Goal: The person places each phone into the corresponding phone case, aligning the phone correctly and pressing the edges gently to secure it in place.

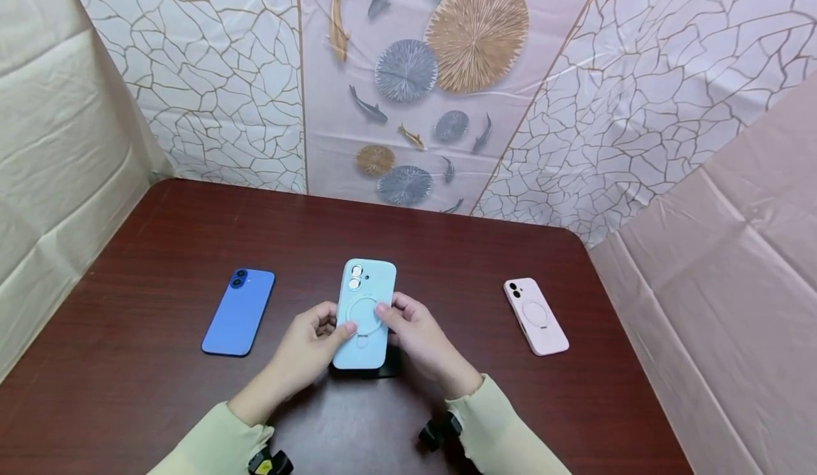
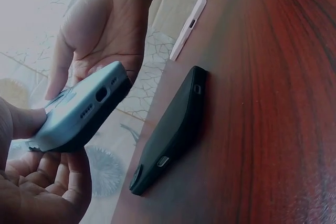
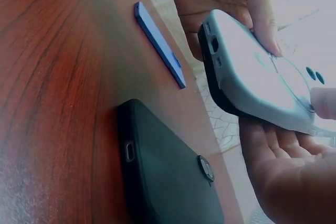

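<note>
Both hands hold a light blue phone case (image 1: 376, 281) above the table, with its ring and camera openings facing up. My left hand (image 1: 300, 353) grips its left edge, thumb on the back and fingers underneath. On the other side, my right hand (image 1: 424, 342) pinches the right edge, its thumb beside the ring. A dark layer shows along the underside of the light blue case (image 3: 252, 72) in both wrist views. Below it on the table lies a black-cased phone (image 2: 170, 124), mostly covered by the held case in the head view.
A blue phone (image 1: 239, 313) lies back-up on the left of the dark red table (image 1: 440, 248). To the right sits a pale pink phone (image 1: 545, 333) with a ring on its back. Patterned cloth (image 1: 242, 92) hangs behind the table, with plain cloth at both sides.
</note>
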Demonstrator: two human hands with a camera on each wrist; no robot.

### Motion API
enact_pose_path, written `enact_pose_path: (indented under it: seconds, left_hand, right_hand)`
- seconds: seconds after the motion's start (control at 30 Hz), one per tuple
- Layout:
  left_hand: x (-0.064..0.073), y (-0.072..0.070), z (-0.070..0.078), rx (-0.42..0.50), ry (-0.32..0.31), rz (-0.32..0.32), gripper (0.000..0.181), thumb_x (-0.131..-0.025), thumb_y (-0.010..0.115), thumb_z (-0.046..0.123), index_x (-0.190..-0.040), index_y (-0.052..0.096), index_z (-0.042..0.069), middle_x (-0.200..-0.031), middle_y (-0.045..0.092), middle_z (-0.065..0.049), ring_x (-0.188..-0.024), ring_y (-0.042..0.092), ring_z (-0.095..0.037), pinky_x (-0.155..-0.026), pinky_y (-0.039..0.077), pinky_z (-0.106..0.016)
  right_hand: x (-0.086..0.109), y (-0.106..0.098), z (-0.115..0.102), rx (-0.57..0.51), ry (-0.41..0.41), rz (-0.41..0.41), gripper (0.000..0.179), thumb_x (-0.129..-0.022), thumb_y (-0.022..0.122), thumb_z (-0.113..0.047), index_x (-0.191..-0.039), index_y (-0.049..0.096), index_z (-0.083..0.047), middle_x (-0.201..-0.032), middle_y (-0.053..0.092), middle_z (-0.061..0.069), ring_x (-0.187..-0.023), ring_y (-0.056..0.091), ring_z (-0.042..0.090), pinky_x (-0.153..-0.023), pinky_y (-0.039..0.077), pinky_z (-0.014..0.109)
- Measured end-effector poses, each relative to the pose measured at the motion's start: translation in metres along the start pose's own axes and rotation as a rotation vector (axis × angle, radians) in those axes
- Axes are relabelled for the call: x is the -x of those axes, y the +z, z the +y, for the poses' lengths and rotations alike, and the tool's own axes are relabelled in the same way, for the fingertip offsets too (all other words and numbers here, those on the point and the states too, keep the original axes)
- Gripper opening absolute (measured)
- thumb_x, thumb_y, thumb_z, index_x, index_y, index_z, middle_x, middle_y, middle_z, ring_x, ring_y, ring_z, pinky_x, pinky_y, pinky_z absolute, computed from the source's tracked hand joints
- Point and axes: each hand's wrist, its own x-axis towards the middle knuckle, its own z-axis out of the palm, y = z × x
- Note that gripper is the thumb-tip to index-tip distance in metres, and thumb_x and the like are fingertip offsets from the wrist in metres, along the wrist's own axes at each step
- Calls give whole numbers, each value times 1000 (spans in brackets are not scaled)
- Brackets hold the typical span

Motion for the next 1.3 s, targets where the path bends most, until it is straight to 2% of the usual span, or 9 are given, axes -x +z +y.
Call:
enact_pose_path:
  seconds: [0.17, 0.33, 0.5, 0.7, 0.77, 0.93, 1.13, 1.3]
  left_hand:
    - [0, -1, -3, -6, 1, 11, 14, -93, 67, 15, -99, 64, 3, -85, 64, -8, -74, 62, -19, -64, 52, -28]
    - [-2, -1, -6, -10, 0, 5, 13, -93, 66, 14, -99, 63, 3, -85, 65, -7, -73, 61, -19, -63, 51, -28]
    - [-4, -3, -12, -2, 15, 5, 14, -94, 66, 16, -99, 63, 2, -84, 65, -7, -73, 61, -19, -63, 51, -28]
    - [-1, -4, -21, 63, -103, -32, 20, -94, 67, 19, -103, 62, 2, -88, 66, -9, -77, 61, -20, -66, 50, -27]
    - [0, -4, -22, 71, -115, -47, 23, -92, 68, 21, -103, 62, 2, -89, 66, -9, -77, 61, -20, -65, 50, -27]
    - [1, -4, -21, 63, -94, -42, 28, -87, 74, 23, -102, 63, 3, -88, 66, -8, -75, 62, -21, -63, 51, -28]
    - [0, -7, -16, 15, -83, -3, 19, -88, 73, 20, -96, 65, 5, -81, 66, -7, -68, 59, -20, -57, 49, -27]
    - [-3, -9, -9, 22, -61, 32, 18, -90, 71, 19, -96, 64, 3, -81, 65, -8, -67, 58, -20, -57, 48, -26]
  right_hand:
    - [-1, 1, 5, 3, -9, -53, 41, -101, 54, -16, -136, 46, 2, -121, 63, 19, -101, 65, 20, -85, 52, 40]
    - [-2, 2, 8, 41, -35, -32, 38, -100, 55, -14, -133, 49, 4, -117, 65, 19, -98, 66, 19, -83, 53, 37]
    - [-6, 4, 12, 79, -49, 7, 36, -99, 57, -19, -129, 54, 1, -112, 67, 17, -95, 67, 20, -80, 54, 36]
    - [-7, 6, 26, 64, -14, 8, 36, -100, 56, -18, -127, 54, 4, -110, 68, 17, -96, 67, 19, -80, 54, 33]
    - [-6, 6, 28, 53, -6, 12, 35, -100, 56, -18, -126, 55, 4, -109, 68, 17, -96, 67, 19, -80, 54, 33]
    - [-3, 6, 27, 37, -15, 31, 33, -99, 58, -19, -123, 58, 3, -105, 69, 17, -93, 67, 21, -78, 55, 34]
    - [-5, 7, 22, 19, -18, 5, 35, -98, 59, -20, -125, 56, 2, -108, 69, 16, -93, 67, 20, -79, 54, 34]
    - [-6, 3, 16, 82, -47, -39, 33, -100, 55, -20, -123, 54, 4, -106, 68, 15, -89, 66, 17, -77, 54, 31]
